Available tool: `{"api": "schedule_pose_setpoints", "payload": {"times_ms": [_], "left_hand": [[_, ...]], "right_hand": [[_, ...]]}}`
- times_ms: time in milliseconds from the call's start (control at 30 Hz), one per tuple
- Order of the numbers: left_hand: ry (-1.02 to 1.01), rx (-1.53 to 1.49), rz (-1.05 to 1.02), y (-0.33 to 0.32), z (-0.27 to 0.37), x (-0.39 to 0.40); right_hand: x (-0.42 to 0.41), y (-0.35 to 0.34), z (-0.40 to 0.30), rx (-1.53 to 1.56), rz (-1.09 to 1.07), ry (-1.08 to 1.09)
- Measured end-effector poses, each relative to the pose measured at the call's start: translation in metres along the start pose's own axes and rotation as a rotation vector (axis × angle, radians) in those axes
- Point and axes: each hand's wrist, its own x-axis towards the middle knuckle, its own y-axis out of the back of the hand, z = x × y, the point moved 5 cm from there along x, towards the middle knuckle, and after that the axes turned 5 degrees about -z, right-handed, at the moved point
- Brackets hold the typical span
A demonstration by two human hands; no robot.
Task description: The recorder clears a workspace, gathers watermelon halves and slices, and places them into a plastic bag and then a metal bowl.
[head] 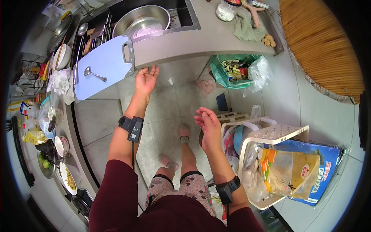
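My left hand is palm up at the front edge of the grey countertop, its fingertips close to the edge. No object lies in it; whether the fingertips touch the counter is hard to tell. Just left of it, a pale blue cutting board with a grey handle overhangs the corner. On the board rests a small metal ladle. My right hand hovers over the floor with loosely curled fingers and nothing visible in it, beside a cream plastic storage rack.
A large steel basin stands in the dark sink. Below the counter hangs a green waste bag with food scraps. A glass jar, a green cloth and ginger are on the right counter. Bowls line the left counter.
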Motion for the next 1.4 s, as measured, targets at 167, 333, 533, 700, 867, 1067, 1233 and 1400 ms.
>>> {"api": "schedule_pose_setpoints", "payload": {"times_ms": [167, 333, 533, 700, 867, 1067, 1233, 1400], "left_hand": [[0.018, 0.083, -0.004, 0.016, 0.001, -0.022], [0.143, 0.007, 0.180, 0.011, -0.055, -0.110], [0.280, -0.017, 0.202, 0.008, -0.110, -0.187], [0.601, -0.057, 0.113, 0.002, -0.153, -0.232], [0.982, 0.202, 0.007, 0.022, -0.174, -0.289], [1.008, 0.629, 0.153, 0.099, -0.132, -0.290], [0.816, 0.646, 0.094, 0.070, -0.088, -0.250], [0.800, 0.447, -0.050, 0.041, -0.103, -0.254]], "right_hand": [[-0.007, 0.006, 0.012, 0.003, 0.037, -0.023], [-0.009, 0.011, 0.023, -0.076, 0.043, -0.043], [-0.007, 0.004, 0.036, -0.210, 0.022, -0.058], [-0.010, 0.013, 0.028, -0.407, 0.100, 0.080], [-0.024, 0.009, 0.012, -0.769, 0.098, 0.254], [-0.026, -0.012, 0.032, -0.767, -0.035, 0.211], [-0.012, -0.044, 0.053, -0.782, -0.032, 0.230], [0.021, -0.095, 0.070, -0.673, -0.099, 0.143]]}}
